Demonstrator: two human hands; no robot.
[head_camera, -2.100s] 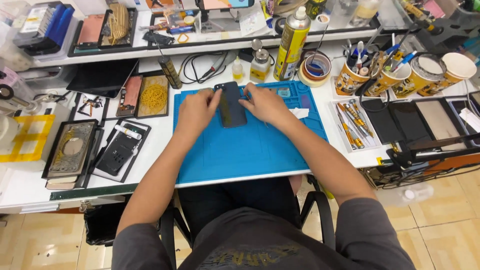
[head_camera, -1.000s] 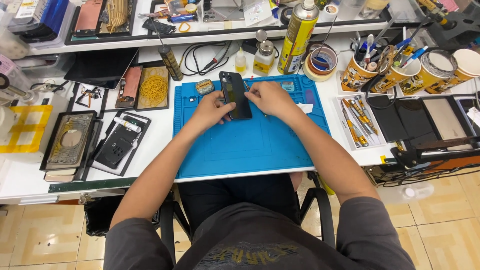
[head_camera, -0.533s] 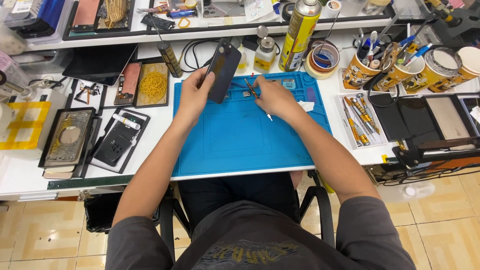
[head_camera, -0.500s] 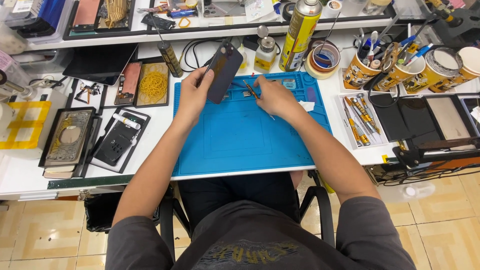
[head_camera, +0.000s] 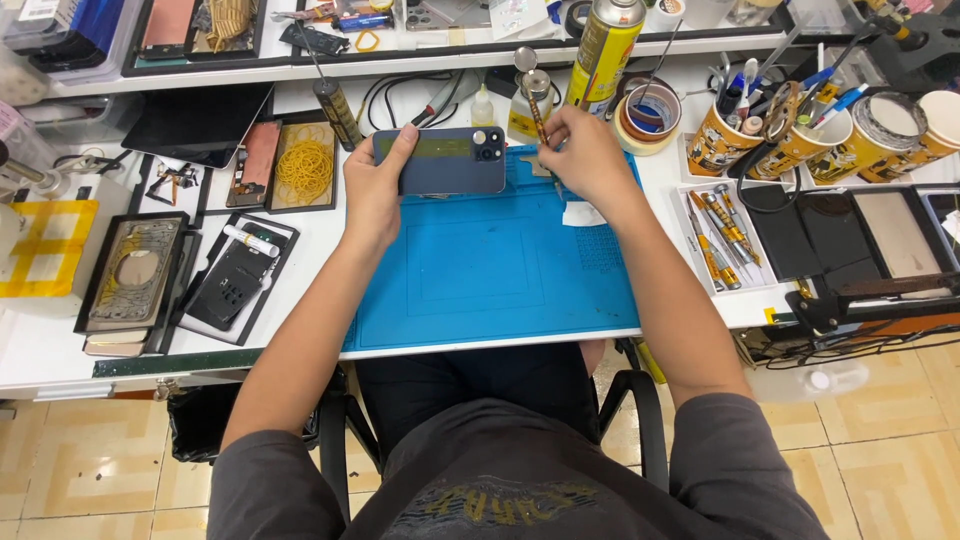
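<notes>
A dark blue phone (head_camera: 443, 160) is held sideways above the far edge of the blue work mat (head_camera: 490, 270), its back and camera facing me. My left hand (head_camera: 375, 185) grips its left end. My right hand (head_camera: 580, 150), at the phone's right end, holds a thin screwdriver (head_camera: 533, 95) upright with its round cap on top.
Cups of tools (head_camera: 790, 140), a tape roll (head_camera: 648, 112) and a yellow spray can (head_camera: 605, 50) stand at the back right. A small tray of screwdrivers (head_camera: 715, 240) lies right of the mat. Trays with phone parts (head_camera: 235, 280) and rubber bands (head_camera: 305, 165) sit left.
The phone lay flat on the mat under both hands; my left hand lifted it and turned it sideways, back facing me. My right hand picked up a screwdriver.
</notes>
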